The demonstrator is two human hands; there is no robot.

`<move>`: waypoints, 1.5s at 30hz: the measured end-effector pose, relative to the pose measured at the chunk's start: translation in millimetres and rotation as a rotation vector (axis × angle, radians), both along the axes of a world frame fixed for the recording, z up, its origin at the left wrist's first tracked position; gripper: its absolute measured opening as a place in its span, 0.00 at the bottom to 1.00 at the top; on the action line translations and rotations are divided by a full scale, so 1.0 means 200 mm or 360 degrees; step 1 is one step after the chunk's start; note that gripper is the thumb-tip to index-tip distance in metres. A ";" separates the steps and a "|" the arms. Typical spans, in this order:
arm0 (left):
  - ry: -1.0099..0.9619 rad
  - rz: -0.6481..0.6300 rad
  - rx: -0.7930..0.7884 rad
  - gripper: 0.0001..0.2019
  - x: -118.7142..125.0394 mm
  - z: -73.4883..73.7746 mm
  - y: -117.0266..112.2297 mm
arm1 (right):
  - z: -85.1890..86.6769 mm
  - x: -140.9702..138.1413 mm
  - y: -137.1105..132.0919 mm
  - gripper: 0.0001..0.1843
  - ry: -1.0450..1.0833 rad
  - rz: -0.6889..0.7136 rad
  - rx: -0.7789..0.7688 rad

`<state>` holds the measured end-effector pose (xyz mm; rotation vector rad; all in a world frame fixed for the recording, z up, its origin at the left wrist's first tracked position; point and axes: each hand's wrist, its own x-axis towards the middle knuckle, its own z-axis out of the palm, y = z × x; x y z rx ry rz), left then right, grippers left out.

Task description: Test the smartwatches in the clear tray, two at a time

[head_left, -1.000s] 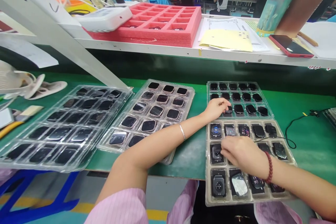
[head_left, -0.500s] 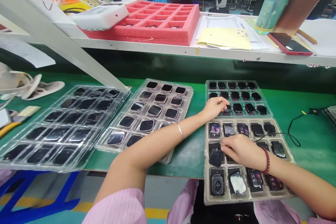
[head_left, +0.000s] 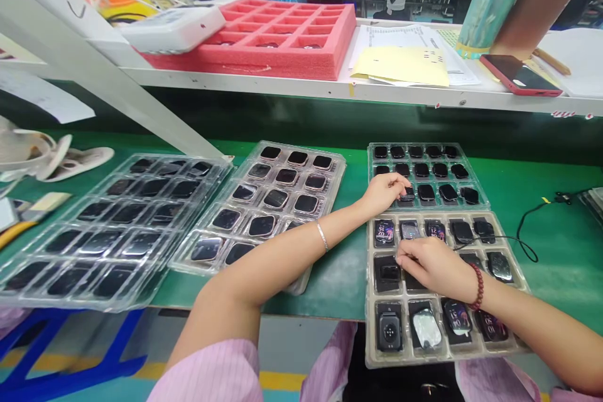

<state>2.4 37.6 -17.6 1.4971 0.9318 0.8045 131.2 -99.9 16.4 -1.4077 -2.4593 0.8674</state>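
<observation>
In the clear tray (head_left: 477, 206) at the back right, my left hand (head_left: 382, 193) pinches the edge of a dark smartwatch (head_left: 407, 195) that looks tilted. My right hand (head_left: 436, 269) is closed over the nearer beige tray (head_left: 372, 342). Its fingertips grip the right edge of a black smartwatch (head_left: 389, 273), which appears nearly edge-on above its compartment. Other watches lie around it, some with lit screens (head_left: 385, 232), one face down (head_left: 389, 328) and one with a whitish, reflective face (head_left: 426, 326). A thin black cable (head_left: 502, 238) runs behind my right hand, where its end is hidden.
Two more stacks of clear trays, the far-left stack (head_left: 115, 232) and the middle stack (head_left: 277, 179), hold dark-screened pieces. Above, a white shelf (head_left: 292, 81) carries a pink foam tray (head_left: 301, 66), papers (head_left: 400, 66), a phone (head_left: 521, 75) and a cup (head_left: 492, 16). A slanted post (head_left: 141, 100) stands left.
The smartwatch at my right hand has turned from showing its broad face to nearly edge-on. My left hand has hardly moved.
</observation>
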 end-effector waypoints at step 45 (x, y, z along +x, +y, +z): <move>-0.0006 0.0007 0.0021 0.08 0.00 -0.01 0.00 | 0.13 -0.12 -0.29 0.08 -0.0452 0.0622 0.0110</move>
